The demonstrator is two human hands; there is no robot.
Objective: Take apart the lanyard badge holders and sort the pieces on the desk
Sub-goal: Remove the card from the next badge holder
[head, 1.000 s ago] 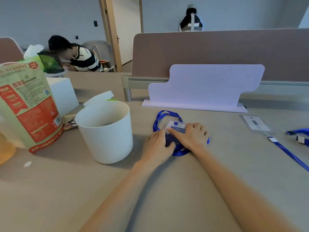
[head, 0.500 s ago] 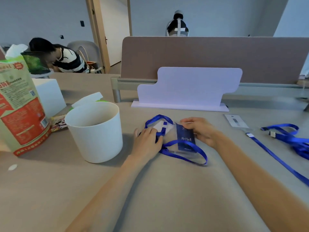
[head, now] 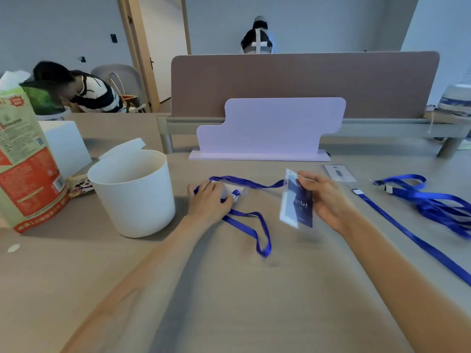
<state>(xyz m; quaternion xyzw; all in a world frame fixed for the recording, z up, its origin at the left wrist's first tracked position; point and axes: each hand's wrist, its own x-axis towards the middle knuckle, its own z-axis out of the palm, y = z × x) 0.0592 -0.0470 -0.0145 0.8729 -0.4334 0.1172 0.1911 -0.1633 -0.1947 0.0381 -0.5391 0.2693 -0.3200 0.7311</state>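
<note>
Now that the badge holder (head: 297, 200) has risen off the tabletop (head: 229, 301), right grip (head: 328, 200) pinching it, left grip (head: 209, 200) flat, pressing the blue lanyard (head: 254, 225) down: separation underway, strap apparently still attached.

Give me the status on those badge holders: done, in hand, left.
Done: loose lanyards and a card lie at the right. In hand: right hand grips a badge holder, its blue strap seemingly attached; left hand pins the strap. Left: unclip it, sort the pieces.
</note>
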